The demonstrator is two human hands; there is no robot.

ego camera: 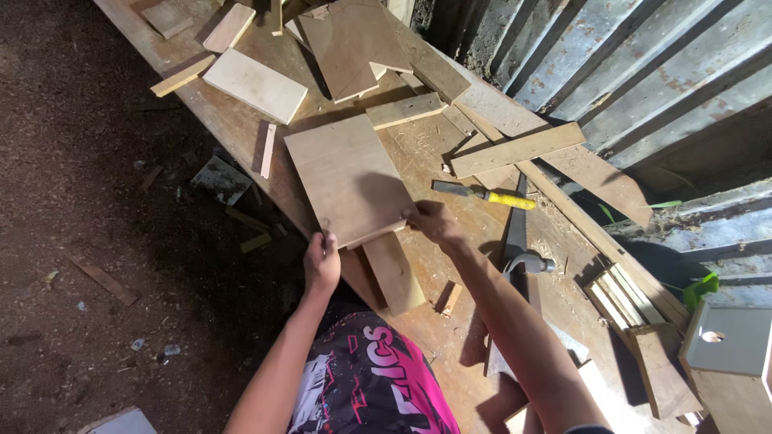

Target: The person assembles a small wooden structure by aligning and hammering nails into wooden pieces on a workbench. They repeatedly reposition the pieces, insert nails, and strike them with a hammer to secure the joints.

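Plywood panel held at two near corners on a workbench

Plywood panel (347, 177), pale brown, flat and rectangular, lies on the long wooden bench (233, 120). Its near edge overhangs a narrower board (394, 273) that runs out from under it toward the person.

Left hand (322, 261): curled shut over the panel's near-left corner, at the bench edge.
Right hand (434, 221): fingers pressed on the panel's near-right corner; whether they wrap under the edge cannot be told.

Handling, as judged: thin, stiff sheet, probably light for its area; rigid enough to lift by two corners, though it may flex slightly. Dry, sawdusty face, so not slippery; edges and corners may splinter. Best taken along opposite edges or at the corners, as now.

Items about the panel:
- Chisel (485, 195), yellow handle, just right of the panel.
- Hammer (529, 263), right of the panel, beyond the right forearm, lying on a handsaw (515, 225).
- Offcut plank (256, 84), pale, beyond the panel's far-left corner.
- Long slat (517, 149), beyond and right of the panel.
- Corrugated metal wall (643, 72), far right.
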